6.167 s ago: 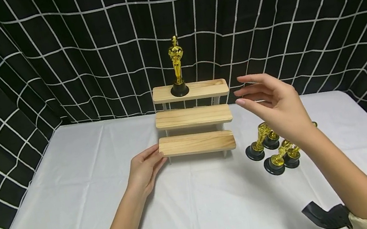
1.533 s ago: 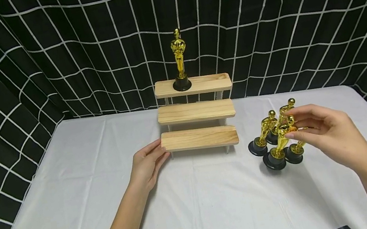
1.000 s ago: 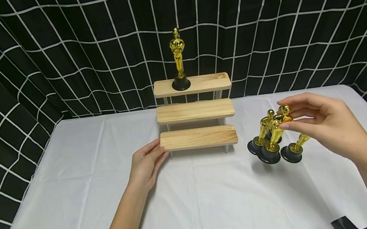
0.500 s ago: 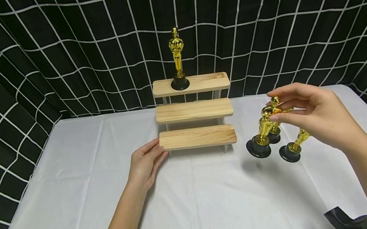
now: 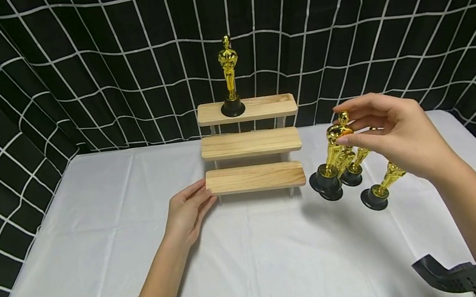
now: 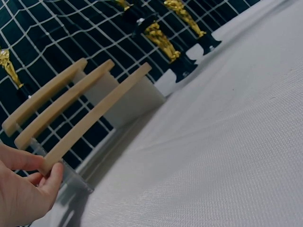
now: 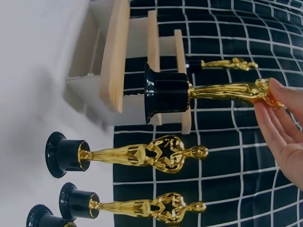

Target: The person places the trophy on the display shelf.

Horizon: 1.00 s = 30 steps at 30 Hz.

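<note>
A three-tier stand with pale wooden shelves (image 5: 254, 178) is near the table's back edge. My left hand (image 5: 188, 216) pinches the left end of its lowest shelf (image 6: 94, 115) between thumb and fingers. On the top shelf, left of centre, a gold trophy statuette (image 5: 229, 74) with a round black base stands upright. My right hand (image 5: 397, 136) holds a matching trophy statuette (image 7: 165, 92) by its upper body, between thumb and fingertips. It is raised above the table, its black base (image 5: 326, 177) hanging lowest, right of the stand.
Several more trophy statuettes (image 7: 123, 155) stand on the white tablecloth (image 5: 284, 260) behind and below my right hand, partly hidden in the head view. A black curtain with a white grid (image 5: 136, 66) hangs behind and beside the table.
My right hand, empty near the stand at first, went to the trophy group, gripped one and raised it up and leftward. My left hand stays on the lowest shelf.
</note>
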{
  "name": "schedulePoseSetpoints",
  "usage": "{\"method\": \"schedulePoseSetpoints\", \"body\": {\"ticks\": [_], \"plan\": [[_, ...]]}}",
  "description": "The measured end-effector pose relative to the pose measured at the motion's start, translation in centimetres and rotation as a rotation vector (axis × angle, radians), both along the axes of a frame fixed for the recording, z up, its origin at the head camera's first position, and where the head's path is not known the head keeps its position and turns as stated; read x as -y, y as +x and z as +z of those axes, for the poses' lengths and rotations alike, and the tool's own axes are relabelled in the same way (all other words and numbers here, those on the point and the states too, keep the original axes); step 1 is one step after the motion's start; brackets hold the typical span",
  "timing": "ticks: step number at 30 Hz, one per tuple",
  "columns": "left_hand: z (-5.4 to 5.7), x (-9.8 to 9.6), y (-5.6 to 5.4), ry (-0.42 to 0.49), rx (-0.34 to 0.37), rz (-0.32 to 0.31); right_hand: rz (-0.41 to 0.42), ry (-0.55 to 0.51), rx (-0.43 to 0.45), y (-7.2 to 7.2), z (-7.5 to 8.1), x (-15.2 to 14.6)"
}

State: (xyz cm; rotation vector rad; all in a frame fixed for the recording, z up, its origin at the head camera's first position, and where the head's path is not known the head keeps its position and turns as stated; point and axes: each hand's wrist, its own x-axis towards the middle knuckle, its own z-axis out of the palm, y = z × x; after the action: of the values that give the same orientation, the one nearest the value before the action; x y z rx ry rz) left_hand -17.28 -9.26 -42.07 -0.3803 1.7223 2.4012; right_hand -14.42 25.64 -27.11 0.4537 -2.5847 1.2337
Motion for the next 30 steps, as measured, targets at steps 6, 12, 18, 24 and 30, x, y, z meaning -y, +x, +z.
{"method": "schedulePoseSetpoints", "body": {"ticks": [6,12,18,24,30], "plan": [[0.1,0.0,0.0,0.004,-0.001,-0.005,0.004,-0.006,-0.014,-0.4,0.6,0.3],[0.2,0.1,0.0,0.005,-0.003,-0.009,0.01,-0.013,-0.029,-0.9,1.3,0.8],[0.1,0.1,0.0,0.009,0.002,-0.003,0.022,-0.032,-0.028,-1.6,1.8,1.2],[0.0,0.1,0.0,0.005,0.006,-0.005,0.003,-0.01,-0.017,-2.1,2.2,1.4],[0.0,0.0,0.0,0.002,0.003,-0.002,-0.002,-0.001,-0.017,-2.5,2.7,1.7]]}}
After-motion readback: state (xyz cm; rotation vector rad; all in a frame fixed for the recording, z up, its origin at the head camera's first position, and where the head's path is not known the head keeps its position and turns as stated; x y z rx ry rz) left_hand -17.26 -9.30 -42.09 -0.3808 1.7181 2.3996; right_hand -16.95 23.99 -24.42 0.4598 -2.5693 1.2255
